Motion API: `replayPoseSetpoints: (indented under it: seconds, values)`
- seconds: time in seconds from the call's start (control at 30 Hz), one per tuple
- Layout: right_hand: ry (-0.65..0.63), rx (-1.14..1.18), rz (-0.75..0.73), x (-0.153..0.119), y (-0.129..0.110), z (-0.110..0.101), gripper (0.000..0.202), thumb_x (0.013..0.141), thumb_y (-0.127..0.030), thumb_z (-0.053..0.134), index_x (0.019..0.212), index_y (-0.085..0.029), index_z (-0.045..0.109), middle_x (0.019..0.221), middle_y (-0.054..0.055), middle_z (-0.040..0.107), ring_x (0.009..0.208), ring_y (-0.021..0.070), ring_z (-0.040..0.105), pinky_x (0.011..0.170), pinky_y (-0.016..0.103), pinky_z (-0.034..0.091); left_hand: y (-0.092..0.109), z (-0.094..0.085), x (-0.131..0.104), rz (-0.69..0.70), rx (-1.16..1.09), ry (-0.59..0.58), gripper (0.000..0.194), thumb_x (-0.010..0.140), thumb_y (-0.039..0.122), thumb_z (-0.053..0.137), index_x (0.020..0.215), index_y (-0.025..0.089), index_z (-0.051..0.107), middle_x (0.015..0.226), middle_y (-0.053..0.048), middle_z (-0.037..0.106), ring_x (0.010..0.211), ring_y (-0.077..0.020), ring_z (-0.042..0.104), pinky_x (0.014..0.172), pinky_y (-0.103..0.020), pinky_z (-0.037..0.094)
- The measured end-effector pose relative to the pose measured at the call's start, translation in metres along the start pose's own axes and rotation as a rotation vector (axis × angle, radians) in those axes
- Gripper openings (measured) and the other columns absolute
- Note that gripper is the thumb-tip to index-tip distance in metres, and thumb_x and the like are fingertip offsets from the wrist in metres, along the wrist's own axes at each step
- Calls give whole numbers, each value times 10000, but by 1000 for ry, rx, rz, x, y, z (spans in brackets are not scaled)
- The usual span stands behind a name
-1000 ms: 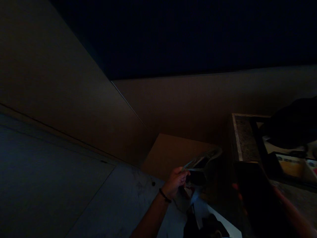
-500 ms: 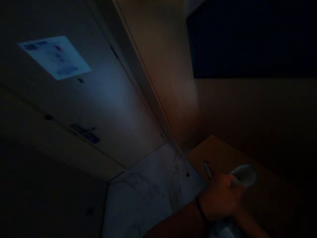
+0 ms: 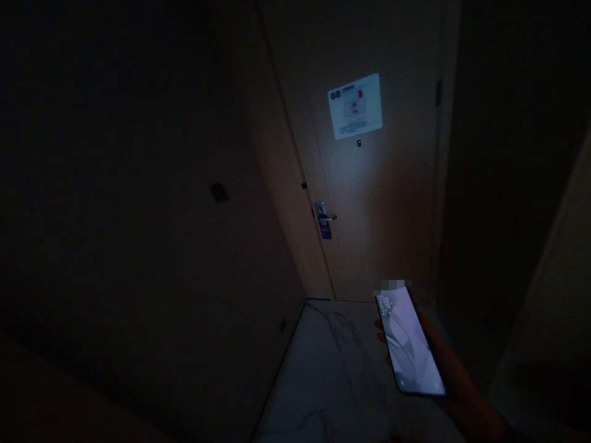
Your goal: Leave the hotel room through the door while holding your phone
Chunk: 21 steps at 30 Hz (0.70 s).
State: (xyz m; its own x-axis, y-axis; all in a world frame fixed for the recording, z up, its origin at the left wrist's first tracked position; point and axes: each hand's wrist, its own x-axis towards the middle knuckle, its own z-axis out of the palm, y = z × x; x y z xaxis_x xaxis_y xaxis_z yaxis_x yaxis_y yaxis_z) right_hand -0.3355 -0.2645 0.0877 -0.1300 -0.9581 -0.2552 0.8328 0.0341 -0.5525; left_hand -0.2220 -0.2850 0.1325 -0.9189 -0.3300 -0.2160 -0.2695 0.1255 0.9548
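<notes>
My right hand (image 3: 455,375) comes in from the lower right and holds a phone (image 3: 409,344) with its lit screen facing up toward me. Fingertips show along the phone's left edge. The phone's glow is the main light in a very dark corridor. My left hand is out of sight.
A closed door (image 3: 383,215) stands ahead, with a lever handle and lock plate (image 3: 325,219) on its left side and a white notice (image 3: 354,106) above a peephole. A dark wall (image 3: 138,215) with a small plate (image 3: 218,192) runs along the left. Pale marble floor (image 3: 332,369) leads to the door.
The view has swung up from the floor and a cardboard box to the door. My left hand with the pale object has left the view, and the phone in my right hand is now lit.
</notes>
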Motion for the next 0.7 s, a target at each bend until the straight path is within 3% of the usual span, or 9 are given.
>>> replayPoseSetpoints:
  seconds: [0.07,0.17,0.23,0.27,0.33,0.43,0.57,0.63,0.7]
  values:
    - [-9,52,114,12,7,-2,530,803,-675,645,1045,-209,719,1042,83,689,861,245,662,743,314,570,-4,-53,-9,-9,-80,149,253,864,424,537,939,223,671,790,-33,648,749,-152,628,662,-285,486]
    - [3,46,212,36,14,-9,548,730,-642,738,1066,-210,709,1066,107,679,909,292,657,739,369,576,-23,-126,-12,-26,-180,582,294,799,421,569,911,167,663,659,-11,610,620,-126,569,608,-252,449]
    - [6,38,252,55,14,-14,580,730,-609,757,1145,-212,675,1138,126,649,1009,337,622,778,427,571,-44,-159,-1,-49,-230,790,386,762,469,596,941,133,657,704,-35,638,650,-136,574,602,-248,440]
    - [2,14,231,64,12,-17,572,716,-552,794,1177,-244,657,1176,111,632,1056,351,598,806,447,565,-56,-167,8,-68,-274,798,442,754,504,600,969,121,654,760,-58,658,695,-150,592,619,-254,446]
    - [-85,-109,130,79,8,-28,631,658,-339,882,1228,-358,615,1258,43,588,1127,356,553,871,453,549,-81,-168,34,-83,-403,714,518,753,572,588,963,103,657,829,-93,671,758,-176,613,661,-274,456]
    - [-283,-304,26,96,4,-60,707,667,-144,855,1240,-456,582,1319,-28,541,1214,341,481,975,439,487,-118,-143,78,-30,-579,663,538,727,641,590,741,105,625,684,-49,609,623,-131,544,613,-259,406]
    - [-335,-251,136,118,12,-114,589,684,-250,862,1203,-403,626,1278,-23,576,1265,334,423,1088,481,349,-154,-118,121,43,-627,803,490,691,607,641,657,122,578,622,-4,541,569,-93,450,575,-241,339]
    - [-376,-231,218,129,17,-140,471,794,-428,765,1229,-313,627,1266,52,584,1231,368,457,1062,561,356,-165,-114,134,89,-586,844,424,707,544,645,683,122,604,665,-15,566,619,-105,473,602,-243,356]
    - [-436,-225,309,138,22,-160,424,874,-468,657,1230,-240,629,1261,114,579,1192,389,490,1020,600,383,-172,-112,143,153,-538,876,368,724,493,637,682,128,610,674,-16,570,644,-111,477,612,-240,362]
